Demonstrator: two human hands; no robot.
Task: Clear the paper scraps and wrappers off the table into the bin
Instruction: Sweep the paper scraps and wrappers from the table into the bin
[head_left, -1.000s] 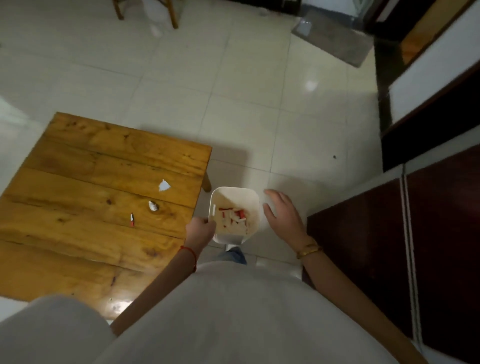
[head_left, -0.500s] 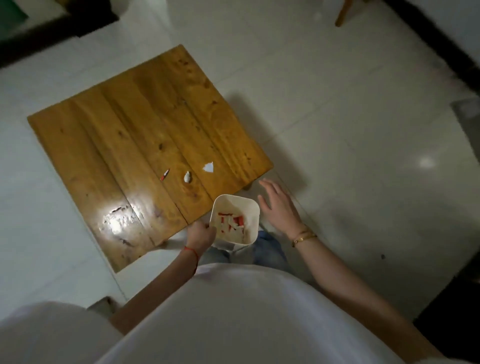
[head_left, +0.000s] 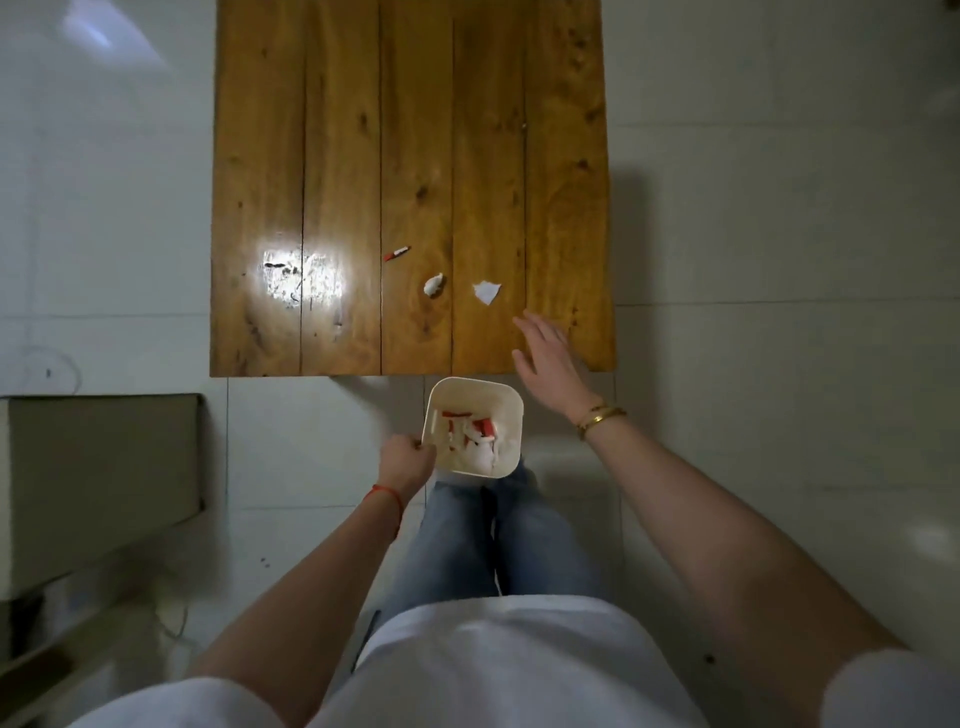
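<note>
A low wooden table (head_left: 343, 156) stands straight ahead. Three scraps lie near its front edge: a small red-and-white wrapper (head_left: 397, 253), a crumpled white paper ball (head_left: 434, 284) and a torn white paper piece (head_left: 487, 292). My left hand (head_left: 405, 459) grips the left rim of a small white bin (head_left: 511, 415), held just below the table's front edge; red and white scraps lie inside it. My right hand (head_left: 545, 358) hovers open over the table's front right corner, fingers spread, a little short of the torn white piece.
A grey-brown box-like unit (head_left: 98, 478) sits on the tiled floor at the left, just below the table. White floor tiles surround the table on both sides. My legs in jeans (head_left: 493, 540) are under the bin.
The view has swung so the table is now squarely ahead. My right hand has moved from beside the bin up over the table's front right corner. The bin stays in my left hand.
</note>
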